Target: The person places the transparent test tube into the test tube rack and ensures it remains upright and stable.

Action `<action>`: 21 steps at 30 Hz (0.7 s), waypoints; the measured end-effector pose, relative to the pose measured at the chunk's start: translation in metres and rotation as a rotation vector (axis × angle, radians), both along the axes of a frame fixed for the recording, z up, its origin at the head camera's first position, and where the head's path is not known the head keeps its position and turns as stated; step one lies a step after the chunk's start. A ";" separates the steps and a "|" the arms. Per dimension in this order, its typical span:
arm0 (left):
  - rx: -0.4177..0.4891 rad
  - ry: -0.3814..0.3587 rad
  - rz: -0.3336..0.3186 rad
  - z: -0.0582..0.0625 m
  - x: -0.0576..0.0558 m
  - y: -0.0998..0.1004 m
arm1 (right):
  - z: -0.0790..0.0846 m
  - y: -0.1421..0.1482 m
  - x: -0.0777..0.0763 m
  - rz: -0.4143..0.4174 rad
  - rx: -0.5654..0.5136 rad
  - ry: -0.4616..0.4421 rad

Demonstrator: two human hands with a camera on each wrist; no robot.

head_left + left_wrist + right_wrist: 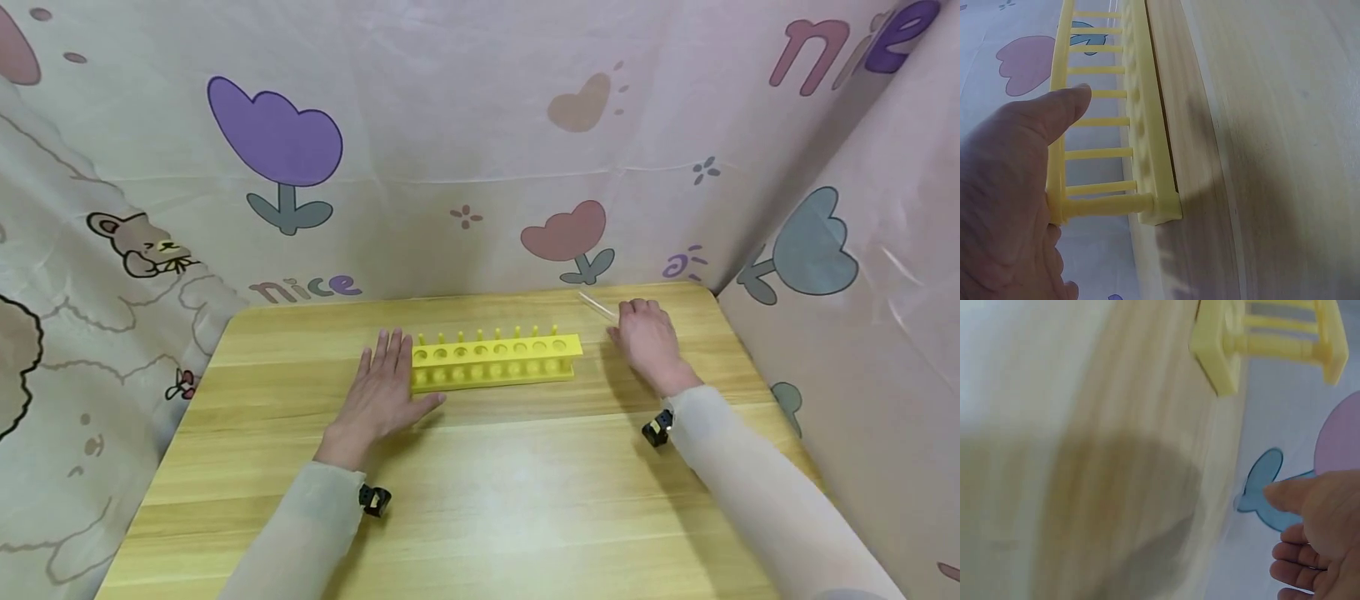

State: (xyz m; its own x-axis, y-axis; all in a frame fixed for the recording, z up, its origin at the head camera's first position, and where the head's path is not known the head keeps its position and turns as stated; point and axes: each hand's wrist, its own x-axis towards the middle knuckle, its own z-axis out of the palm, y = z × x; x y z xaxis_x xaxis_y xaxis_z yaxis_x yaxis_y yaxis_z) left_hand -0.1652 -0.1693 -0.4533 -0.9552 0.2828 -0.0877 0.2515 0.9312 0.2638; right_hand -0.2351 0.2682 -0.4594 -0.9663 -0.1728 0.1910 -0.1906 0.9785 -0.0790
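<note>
the left sleeve (300, 525), with a small black camera (375, 501) at its cuff, extends forward over the wooden table (495, 500). the left hand (384, 390) rests against the left end of the yellow rack (491, 370); its fingers are straight, with the thumb spread apart from them across the rack's front side. the rack stands upright on the table, between the two hands and toward the rear edge. its upper plate shows eight round holes, and a row of pegs runs along the back. right of the rack, and apart from it, a clear tube (597, 307) points toward the patterned curtain (420, 242) behind the table. the right hand (649, 340) pinches the tube's near end, thumb and curled fingers together on it. the right sleeve (765, 492) carries a second black camera (657, 427).
</note>
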 end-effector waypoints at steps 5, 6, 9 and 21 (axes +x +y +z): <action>0.004 0.008 0.001 0.000 0.001 0.000 | 0.007 0.007 -0.019 -0.004 0.080 -0.023; 0.006 0.009 0.001 0.000 0.001 0.000 | 0.007 0.008 -0.023 -0.008 0.090 -0.042; 0.007 0.007 0.000 0.000 0.001 0.000 | 0.006 0.010 -0.032 -0.019 0.111 -0.115; -0.005 -0.009 0.002 0.000 0.000 0.000 | -0.004 0.007 -0.051 -0.026 0.173 -0.249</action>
